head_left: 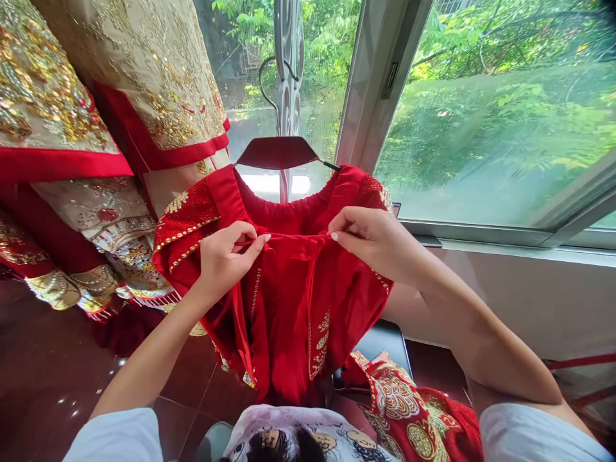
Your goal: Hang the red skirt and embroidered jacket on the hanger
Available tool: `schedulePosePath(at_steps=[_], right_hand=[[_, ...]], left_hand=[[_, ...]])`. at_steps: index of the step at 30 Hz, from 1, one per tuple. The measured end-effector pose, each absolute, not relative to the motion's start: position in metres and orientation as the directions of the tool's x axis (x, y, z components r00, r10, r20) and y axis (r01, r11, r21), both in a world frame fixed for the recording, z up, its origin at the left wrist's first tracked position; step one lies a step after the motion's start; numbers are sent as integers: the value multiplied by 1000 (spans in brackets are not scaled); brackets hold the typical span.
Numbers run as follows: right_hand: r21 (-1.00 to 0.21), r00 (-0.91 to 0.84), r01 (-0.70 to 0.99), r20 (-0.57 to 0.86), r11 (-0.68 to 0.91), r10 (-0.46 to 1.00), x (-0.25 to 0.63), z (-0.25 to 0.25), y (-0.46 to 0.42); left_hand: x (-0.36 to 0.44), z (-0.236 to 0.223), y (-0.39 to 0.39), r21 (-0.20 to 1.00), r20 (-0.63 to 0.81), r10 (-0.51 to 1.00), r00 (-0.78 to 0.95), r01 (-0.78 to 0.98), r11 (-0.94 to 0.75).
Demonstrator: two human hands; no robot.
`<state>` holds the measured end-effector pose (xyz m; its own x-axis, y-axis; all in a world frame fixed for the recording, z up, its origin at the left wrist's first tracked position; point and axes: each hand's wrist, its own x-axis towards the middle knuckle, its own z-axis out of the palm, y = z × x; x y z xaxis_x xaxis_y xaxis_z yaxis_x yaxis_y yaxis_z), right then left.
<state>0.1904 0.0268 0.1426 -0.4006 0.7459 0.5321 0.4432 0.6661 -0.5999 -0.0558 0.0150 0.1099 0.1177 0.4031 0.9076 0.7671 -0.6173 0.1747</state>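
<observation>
A red dress (289, 308) with gold embroidery and beaded trim hangs in front of me from a hanger (276, 153) with a dark red board. My left hand (228, 253) pinches the red cloth at the left of the upper edge. On the other side, my right hand (360, 234) pinches the same edge between thumb and fingers. Between the two hands the edge is stretched nearly straight, just below the gathered neckline. Thin red strips dangle down the front. Each hand's fingers are closed on the fabric.
Cream garments (158, 77) with gold sequins and red borders hang at the left. Another red and gold embroidered garment (418, 410) lies low at the right, near a black chair (387, 343). A sliding window (495, 128) fills the back right, above dark red floor tiles (187, 391).
</observation>
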Motion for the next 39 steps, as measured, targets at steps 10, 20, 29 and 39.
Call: schedulePosePath(at_steps=[10, 20, 29, 39], right_hand=[[-867, -190, 272, 377, 417, 907, 220, 135, 55], [-719, -825, 271, 170, 640, 540, 222, 152, 64], [-621, -373, 26, 721, 784, 584, 170, 144, 84], [-158, -436, 456, 819, 876, 374, 149, 129, 88]], left_hand=[[-93, 150, 15, 382, 922, 300, -246, 709, -592], [-101, 175, -4, 247, 827, 547, 130, 790, -561], [-32, 154, 36, 306, 915, 377, -143, 856, -417], [-32, 150, 48, 573, 691, 720, 67, 558, -601]])
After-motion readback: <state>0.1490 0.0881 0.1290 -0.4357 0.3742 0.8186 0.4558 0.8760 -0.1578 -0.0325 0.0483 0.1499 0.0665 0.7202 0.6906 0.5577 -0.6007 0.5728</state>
